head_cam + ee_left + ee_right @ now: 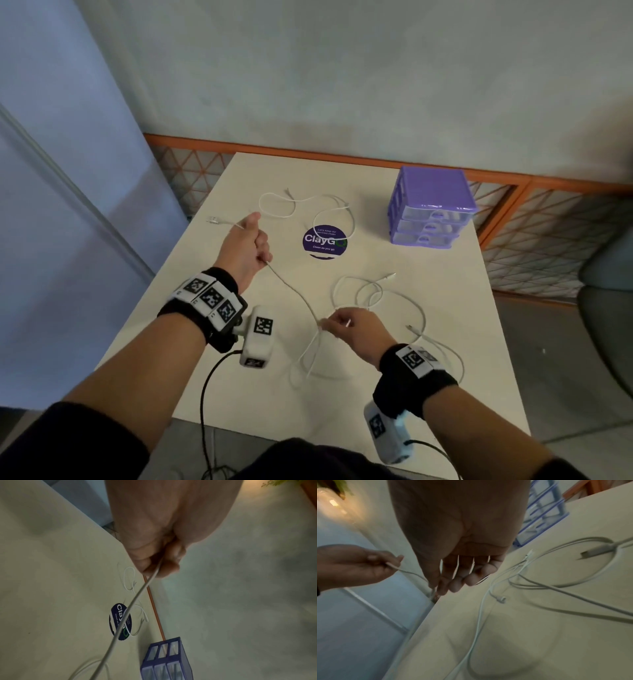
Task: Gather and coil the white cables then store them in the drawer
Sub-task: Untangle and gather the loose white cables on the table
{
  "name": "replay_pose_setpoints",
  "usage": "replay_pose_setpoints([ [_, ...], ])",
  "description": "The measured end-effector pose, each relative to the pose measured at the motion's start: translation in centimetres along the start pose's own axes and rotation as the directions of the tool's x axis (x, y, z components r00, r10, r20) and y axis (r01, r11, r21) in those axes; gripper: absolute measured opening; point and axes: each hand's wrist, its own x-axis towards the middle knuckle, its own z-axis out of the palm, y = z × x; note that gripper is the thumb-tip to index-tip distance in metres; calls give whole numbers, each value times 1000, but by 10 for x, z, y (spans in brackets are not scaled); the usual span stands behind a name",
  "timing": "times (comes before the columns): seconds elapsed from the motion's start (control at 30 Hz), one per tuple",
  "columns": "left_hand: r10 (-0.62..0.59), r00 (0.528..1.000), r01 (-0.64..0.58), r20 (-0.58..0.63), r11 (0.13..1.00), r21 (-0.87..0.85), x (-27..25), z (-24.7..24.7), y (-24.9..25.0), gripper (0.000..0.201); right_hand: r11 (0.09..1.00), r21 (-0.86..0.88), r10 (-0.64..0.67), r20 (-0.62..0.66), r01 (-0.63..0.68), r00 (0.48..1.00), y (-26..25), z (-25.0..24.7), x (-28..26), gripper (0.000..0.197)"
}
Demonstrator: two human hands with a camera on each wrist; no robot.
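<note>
White cable stretched between both hands above the tabletop. Left hand, fist closed round the cable near its plug end, which projects to the left. Right hand, fingertips pinching the same cable lower down, nearer the person. Two further white cables lie loose: far cable beside the round sticker; near cable just beyond the right hand. Purple drawer unit at the far right, drawers closed.

Black wristbands are worn on both forearms, each fitted with white marker tags and a white camera module trailing a black cable; dark sleeves are pushed back.
</note>
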Motion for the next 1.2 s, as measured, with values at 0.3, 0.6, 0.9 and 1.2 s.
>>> replay_pose_setpoints([
  [0.3,89,989,-120,118,947,298,-1,5,10,34,820,-394,400,-127,-416,908,66,-12,-1,59],
  [0.6,133,985,-163,109,926,341,2,6,18,33,938,291,311,-471,-188,825,32,-67,0,25],
  [0.9,-92,974,72,206,992,105,-3,41,17,27,828,434,-109,-495,354,862,-105,-116,-8,29],
  [1.2,-123,915,221,384,949,-224,-15,58,42,46,856,374,-255,-297,358,920,-109,-88,-24,18],
])
